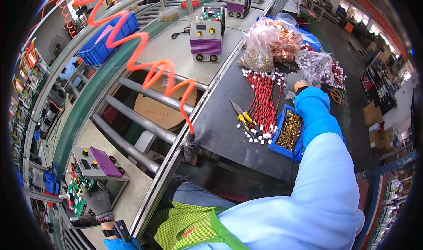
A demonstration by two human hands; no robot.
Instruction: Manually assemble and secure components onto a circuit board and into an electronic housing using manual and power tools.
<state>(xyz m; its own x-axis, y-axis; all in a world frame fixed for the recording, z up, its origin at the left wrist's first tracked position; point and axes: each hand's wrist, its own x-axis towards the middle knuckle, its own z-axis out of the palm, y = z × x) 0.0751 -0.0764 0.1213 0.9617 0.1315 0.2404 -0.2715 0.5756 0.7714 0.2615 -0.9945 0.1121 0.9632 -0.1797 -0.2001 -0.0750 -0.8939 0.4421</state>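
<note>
My left hand [98, 200], in a grey glove, lies with its fingers apart over green circuit boards [77, 193] of a machine with a grey and purple front panel [100, 164]. This machine lies tipped on the conveyor at the lower left. Far to the right, my gloved right hand [294, 79] reaches to the top of a bundle of red twisted wires with white connectors [265, 101], beside a clear plastic bag [312, 69]. Its fingers look curled, and what they hold is hidden. Yellow-handled pliers [243, 114] lie against the wires.
A blue bin [275, 145] of brass fittings stands by my right forearm. Bags of copper parts [282, 41] are piled behind it. An orange coiled hose [165, 67] hangs over the rollers [139, 118]. Another machine [206, 41] stands farther up the line. Scissors [336, 96] lie at the right edge.
</note>
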